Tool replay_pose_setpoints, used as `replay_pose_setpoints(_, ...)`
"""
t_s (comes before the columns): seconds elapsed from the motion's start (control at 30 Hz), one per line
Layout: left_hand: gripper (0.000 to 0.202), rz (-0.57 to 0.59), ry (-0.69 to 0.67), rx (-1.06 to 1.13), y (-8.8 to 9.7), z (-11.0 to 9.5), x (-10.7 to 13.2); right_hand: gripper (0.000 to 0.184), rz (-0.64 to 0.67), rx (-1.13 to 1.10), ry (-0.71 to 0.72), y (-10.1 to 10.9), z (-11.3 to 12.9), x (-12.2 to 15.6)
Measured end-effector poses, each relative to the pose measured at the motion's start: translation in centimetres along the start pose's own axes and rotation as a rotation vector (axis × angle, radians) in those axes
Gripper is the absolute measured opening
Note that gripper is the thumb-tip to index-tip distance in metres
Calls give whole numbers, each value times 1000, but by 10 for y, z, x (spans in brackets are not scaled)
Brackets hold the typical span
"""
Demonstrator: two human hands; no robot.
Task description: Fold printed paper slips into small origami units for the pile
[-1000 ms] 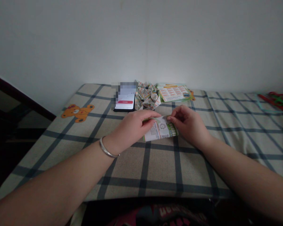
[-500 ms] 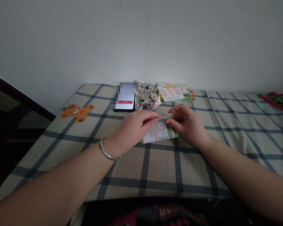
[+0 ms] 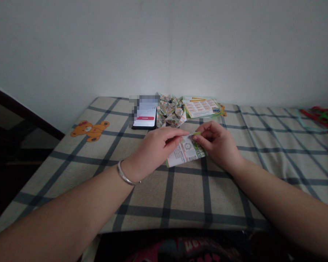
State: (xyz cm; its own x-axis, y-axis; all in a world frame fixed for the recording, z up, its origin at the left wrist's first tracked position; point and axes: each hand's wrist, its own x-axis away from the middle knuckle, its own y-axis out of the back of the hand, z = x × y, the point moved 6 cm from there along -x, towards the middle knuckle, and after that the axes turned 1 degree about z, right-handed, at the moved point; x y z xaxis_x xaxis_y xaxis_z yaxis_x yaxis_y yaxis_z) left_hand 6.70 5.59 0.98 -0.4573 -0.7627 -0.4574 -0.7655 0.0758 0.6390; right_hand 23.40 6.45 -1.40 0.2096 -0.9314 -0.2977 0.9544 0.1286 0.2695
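Note:
A printed paper leaflet (image 3: pixel 184 153), white with green and orange print, is held between my two hands just above the checked cloth. My left hand (image 3: pixel 162 145) pinches its upper left edge, thumb in front and fingers behind. At the upper right edge my right hand (image 3: pixel 215 143) grips it between thumb and curled fingers. The leaflet looks folded, though its far side is hidden. Beyond my hands lies a pile of folded paper pieces (image 3: pixel 172 111) in similar print. Beside that pile, to the right, rests a stack of flat leaflets (image 3: pixel 200 108).
A phone (image 3: pixel 144 114) with a lit screen lies left of the folded pieces. The checked tablecloth (image 3: pixel 147 196) carries an orange bear print (image 3: pixel 90 130). Red and green items (image 3: pixel 322 116) are at the far right. A pale wall (image 3: pixel 164 47) stands behind the table.
The leaflet has tilted slightly, and its upper edge now shows more clearly between my hands. Both hands keep their hold and have shifted only a little.

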Motion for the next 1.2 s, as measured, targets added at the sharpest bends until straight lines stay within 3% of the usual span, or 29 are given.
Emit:
replay_pose_setpoints(0.2, 27, 64, 27, 56, -5, 0, 0, 16, 0, 142, 58, 1, 6, 2)
replay_pose_setpoints(0.43, 30, 60, 159, 212, -10, 14, 2, 18, -126, 68, 47, 11, 3, 2)
replay_pose_setpoints(0.63, 28, 26, 240, 366, -13, 24, 3, 23, -205, 139, 77, 16, 8, 6)
replay_pose_setpoints(0.87, 20, -120, 244, 411, -2, 21, 1, 33, -3, 25, 50, 9, 0, 1)
replay_pose_setpoints(1.07, 21, -172, 248, 407, 1, 22, 1, 37, 34, 46, 13, 6, -1, 3)
replay_pose_setpoints(1.2, 21, -168, 257, 418, 1, 23, 1, 27, 56, 8, 18, 3, 2, 4)
